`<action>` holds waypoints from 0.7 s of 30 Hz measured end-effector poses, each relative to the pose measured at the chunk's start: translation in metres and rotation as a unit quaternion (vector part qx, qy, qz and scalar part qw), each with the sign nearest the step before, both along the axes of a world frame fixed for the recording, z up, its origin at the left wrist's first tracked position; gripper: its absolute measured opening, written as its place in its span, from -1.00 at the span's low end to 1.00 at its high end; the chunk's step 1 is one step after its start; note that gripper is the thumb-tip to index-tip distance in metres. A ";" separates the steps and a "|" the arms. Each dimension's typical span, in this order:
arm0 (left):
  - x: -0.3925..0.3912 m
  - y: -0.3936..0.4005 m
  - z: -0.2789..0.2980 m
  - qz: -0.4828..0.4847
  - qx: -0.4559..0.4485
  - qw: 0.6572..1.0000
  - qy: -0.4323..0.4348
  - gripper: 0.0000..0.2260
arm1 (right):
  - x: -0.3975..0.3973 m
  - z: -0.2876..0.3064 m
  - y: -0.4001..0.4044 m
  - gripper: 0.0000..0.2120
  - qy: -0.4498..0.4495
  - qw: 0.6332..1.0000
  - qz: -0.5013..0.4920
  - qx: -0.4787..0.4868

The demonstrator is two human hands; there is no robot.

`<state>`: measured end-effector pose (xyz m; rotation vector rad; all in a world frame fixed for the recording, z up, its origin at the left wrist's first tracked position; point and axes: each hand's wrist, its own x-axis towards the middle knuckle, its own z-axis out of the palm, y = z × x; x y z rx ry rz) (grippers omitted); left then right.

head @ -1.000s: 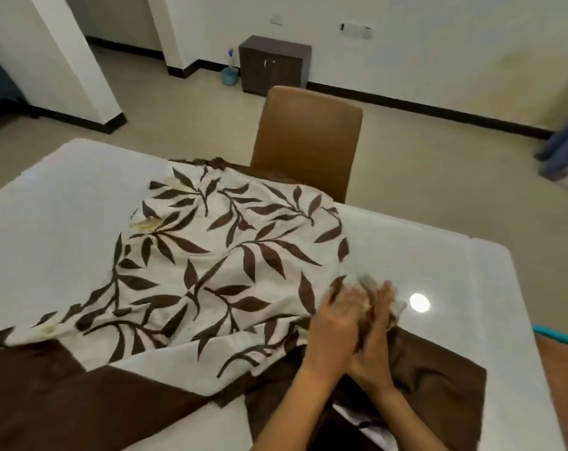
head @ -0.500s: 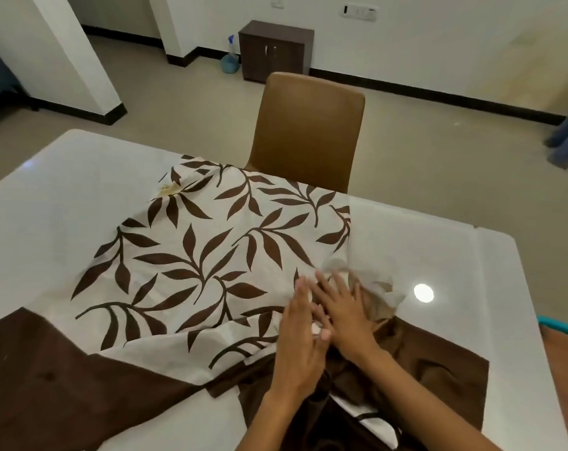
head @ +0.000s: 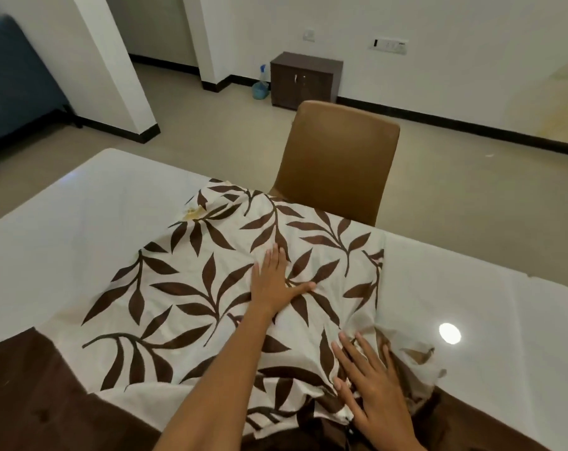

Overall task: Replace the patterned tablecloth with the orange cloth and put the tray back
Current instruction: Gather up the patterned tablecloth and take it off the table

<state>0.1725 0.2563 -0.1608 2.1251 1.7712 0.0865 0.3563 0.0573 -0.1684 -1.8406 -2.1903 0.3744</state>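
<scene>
One patterned tablecloth (head: 211,288), white with brown leaves and a plain brown border, bunched and folded on one white table (head: 64,222), lying over the middle and reaching the far edge and the near edge. Two bare hands, both flat on the cloth with fingers spread, gripping nothing. Left hand (head: 273,284) pressed down on the leaf print near the middle of the table. Right hand (head: 370,388) pressed on the crumpled fold close to the near edge, on the right side. One brown chair (head: 338,164) pushed up to the far edge of the table, just behind the cloth. One small dark cabinet (head: 304,80) by the back wall, and one blue spray bottle (head: 261,86) on the floor right beside it. One bright spot of light (head: 449,333) on the bare table near the right edge. One small yellow-brown mark (head: 193,213) on the cloth near the far edge, maybe a stain, too blurry to be sure. Half a second ago, both hands close together by the crumpled fold; now well apart, with the left one farther out toward the chair. Cloth more spread out and smoother than one second ago.
</scene>
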 end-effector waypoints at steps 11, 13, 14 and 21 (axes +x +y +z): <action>-0.007 -0.055 0.004 -0.009 0.159 0.966 -0.202 -0.52 | -0.004 0.003 0.000 -0.42 -0.001 0.998 -0.035 0.049; -0.011 -0.079 0.027 -0.049 0.215 0.950 -0.221 -0.56 | -0.006 0.007 -0.001 -0.40 0.017 0.996 -0.051 0.075; -0.011 -0.094 0.038 -0.076 0.234 0.941 -0.233 -0.58 | -0.007 0.008 -0.002 -0.41 0.033 0.994 -0.055 0.087; -0.008 -0.233 0.056 -0.224 0.194 0.926 -0.233 -0.61 | -0.002 0.057 -0.012 -0.52 0.205 0.945 -0.174 0.187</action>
